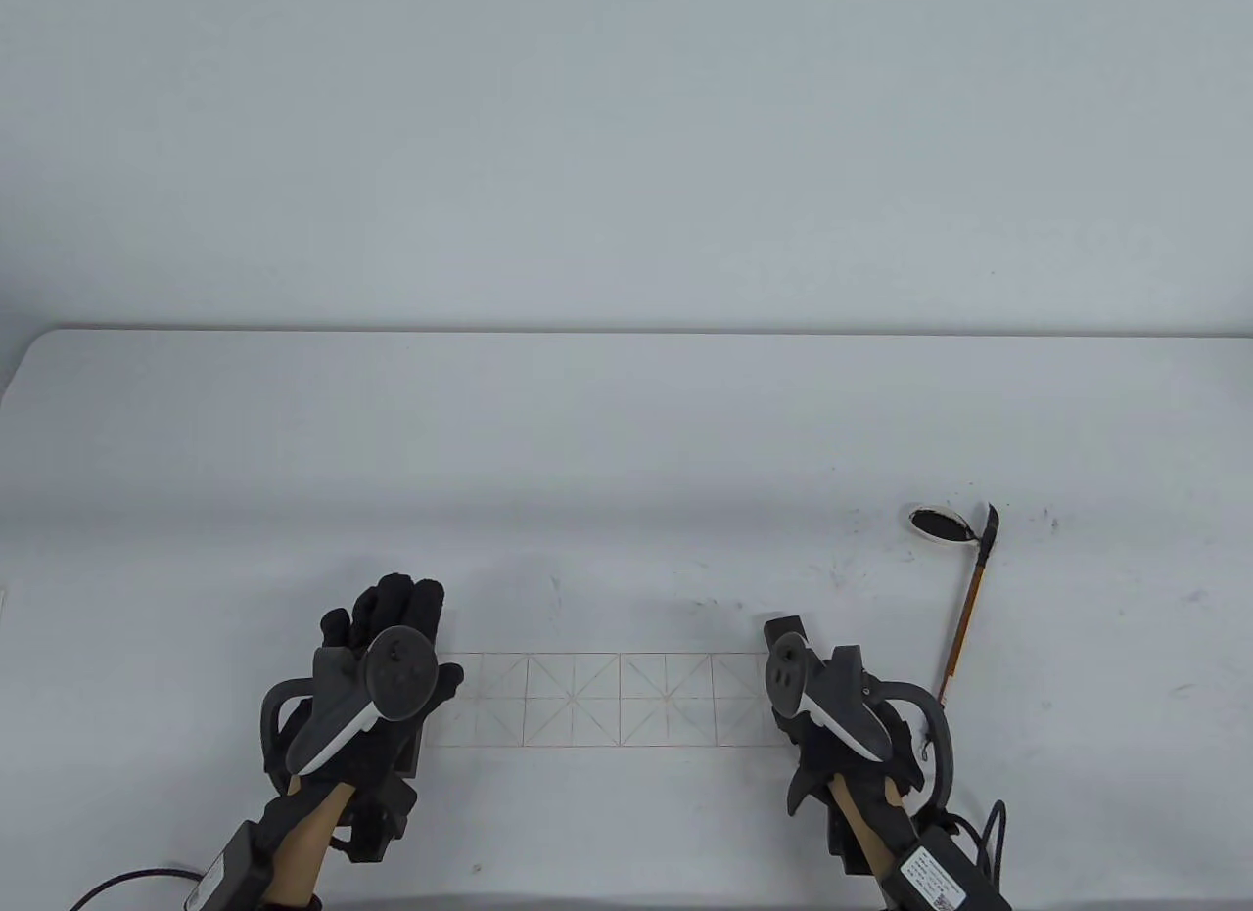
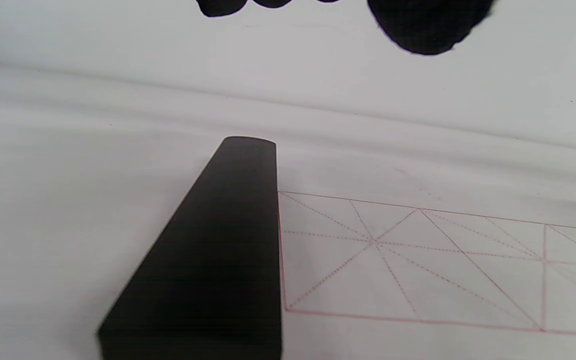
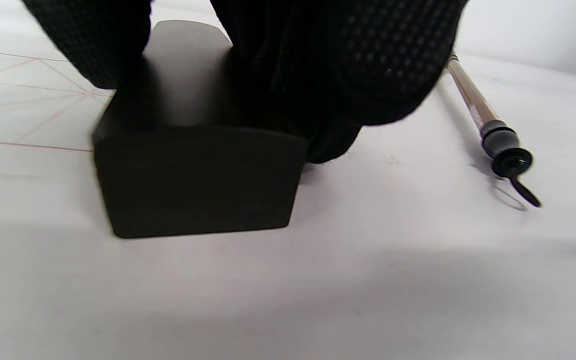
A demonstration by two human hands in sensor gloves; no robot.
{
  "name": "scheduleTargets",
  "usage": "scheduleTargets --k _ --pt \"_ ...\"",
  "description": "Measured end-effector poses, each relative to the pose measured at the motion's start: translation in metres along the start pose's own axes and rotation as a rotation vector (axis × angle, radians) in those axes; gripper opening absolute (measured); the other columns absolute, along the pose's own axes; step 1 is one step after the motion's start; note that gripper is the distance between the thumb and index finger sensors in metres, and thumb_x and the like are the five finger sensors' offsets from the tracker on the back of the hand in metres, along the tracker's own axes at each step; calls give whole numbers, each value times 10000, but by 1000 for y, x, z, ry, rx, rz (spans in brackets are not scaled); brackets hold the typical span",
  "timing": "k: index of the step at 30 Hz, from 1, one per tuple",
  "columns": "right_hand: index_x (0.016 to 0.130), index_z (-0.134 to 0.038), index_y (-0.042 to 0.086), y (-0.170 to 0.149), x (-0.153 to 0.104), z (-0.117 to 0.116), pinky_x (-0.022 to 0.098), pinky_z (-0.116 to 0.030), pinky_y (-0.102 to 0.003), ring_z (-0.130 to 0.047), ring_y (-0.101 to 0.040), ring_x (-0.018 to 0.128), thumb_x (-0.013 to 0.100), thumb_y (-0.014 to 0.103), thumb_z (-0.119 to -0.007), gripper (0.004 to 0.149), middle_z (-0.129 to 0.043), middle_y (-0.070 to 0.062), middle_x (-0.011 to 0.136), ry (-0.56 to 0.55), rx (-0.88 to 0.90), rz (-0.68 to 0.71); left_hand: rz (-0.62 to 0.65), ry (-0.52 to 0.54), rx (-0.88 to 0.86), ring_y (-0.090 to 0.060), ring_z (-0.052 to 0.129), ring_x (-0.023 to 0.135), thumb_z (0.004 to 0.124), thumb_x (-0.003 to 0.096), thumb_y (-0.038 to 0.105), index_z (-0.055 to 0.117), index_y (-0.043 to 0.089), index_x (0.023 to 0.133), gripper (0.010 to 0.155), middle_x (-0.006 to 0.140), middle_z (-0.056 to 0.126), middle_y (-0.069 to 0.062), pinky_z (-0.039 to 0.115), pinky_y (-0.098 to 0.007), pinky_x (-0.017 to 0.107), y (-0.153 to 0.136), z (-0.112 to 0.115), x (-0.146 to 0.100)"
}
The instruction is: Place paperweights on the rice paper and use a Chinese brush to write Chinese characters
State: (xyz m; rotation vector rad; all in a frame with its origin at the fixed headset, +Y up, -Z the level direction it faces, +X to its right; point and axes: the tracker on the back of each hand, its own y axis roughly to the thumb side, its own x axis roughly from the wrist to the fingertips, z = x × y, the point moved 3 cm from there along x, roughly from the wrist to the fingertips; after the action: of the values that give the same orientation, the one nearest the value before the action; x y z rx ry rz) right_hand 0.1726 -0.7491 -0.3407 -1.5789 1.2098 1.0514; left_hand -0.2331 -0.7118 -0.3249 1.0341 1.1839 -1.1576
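The rice paper (image 1: 607,701), with a red grid, lies flat near the table's front edge. One dark paperweight (image 2: 218,250) rests along its left edge. My left hand (image 1: 396,622) hovers over that paperweight with fingers stretched forward; its fingertips (image 2: 423,30) are clear of the block. My right hand (image 1: 822,715) grips a second dark paperweight (image 3: 198,165) at the paper's right edge, with the fingers (image 3: 348,60) on one side and the thumb on the other. Its far end (image 1: 786,625) pokes out beyond the tracker. The brush (image 1: 964,622) lies right of my right hand.
A small ink dish (image 1: 942,523) with black ink sits at the brush's tip, with ink specks on the white table (image 1: 626,441) around it. The brush's hanging loop end (image 3: 510,165) lies close to my right hand. Cables trail off the front edge.
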Motion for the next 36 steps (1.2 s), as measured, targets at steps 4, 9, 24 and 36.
scheduleTargets --k 4,9,24,36 --pt "962 -667 -26 -10 2 -1 320 -858 -307 -964 -256 515 500 510 -727 710 -841 -214 771 13 20 -46 -3 -2 -5 -309 246 1237 597 510 562 117 376 1189 851 1290 141 -13 147 -498 878 -1 0 0" --pt "957 -671 -33 -20 3 -3 304 -862 -294 -972 -246 497 501 514 -722 714 -849 -210 759 19 44 -85 -1 -6 -1 -308 250 1237 597 510 562 118 380 1187 849 1290 145 -15 149 -499 878 -1 0 1" --pt "972 -647 -43 -21 2 -3 317 -857 -305 -964 -257 514 508 510 -713 725 -834 -222 773 48 70 -87 -1 -16 -7 -313 252 1236 597 510 562 119 375 1188 849 1290 145 -19 150 -499 877 -1 0 1" --pt "1005 -613 -49 -55 -10 47 382 -832 -384 -933 -326 618 567 392 -648 623 -796 -268 853 -222 315 -48 9 -6 -7 -315 256 1234 595 511 562 115 373 1188 852 1289 145 -24 155 -501 876 1 -2 0"
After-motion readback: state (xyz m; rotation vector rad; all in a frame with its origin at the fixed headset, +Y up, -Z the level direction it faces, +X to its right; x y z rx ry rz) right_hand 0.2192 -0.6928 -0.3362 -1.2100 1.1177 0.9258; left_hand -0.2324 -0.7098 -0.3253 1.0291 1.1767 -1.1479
